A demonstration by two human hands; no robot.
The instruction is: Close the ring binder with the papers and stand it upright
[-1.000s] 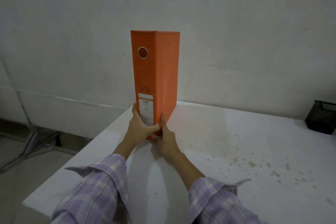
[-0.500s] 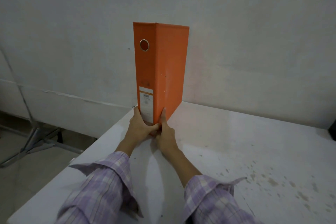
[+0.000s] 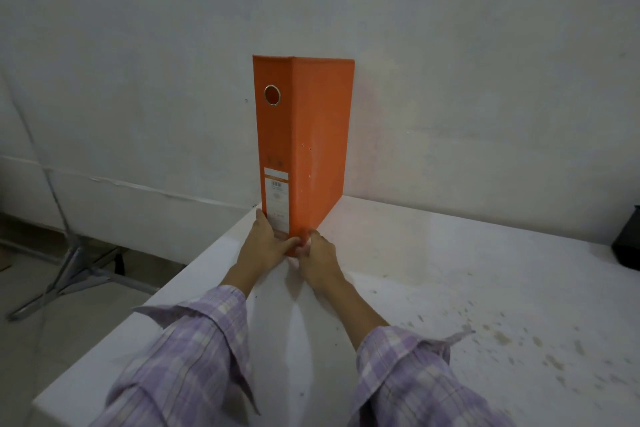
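Note:
An orange ring binder (image 3: 308, 135) stands upright and closed on the white table (image 3: 433, 288), near the table's far left corner and close to the wall. Its spine faces me, with a metal finger ring near the top and a white label lower down. The papers inside are hidden. My left hand (image 3: 265, 244) holds the bottom of the spine from the left. My right hand (image 3: 318, 256) holds the bottom from the right, its thumb up against the cover. Both hands touch the binder at table level.
The table's left edge (image 3: 138, 308) drops off beside my left sleeve, with a metal stand (image 3: 69, 274) on the floor beyond. A dark container (image 3: 628, 243) sits at the far right edge. Brown specks mark the table's right half. The white wall lies just behind the binder.
The binder has moved farther from me toward the wall and now stands on the table near the wall. Both hands stayed at its base.

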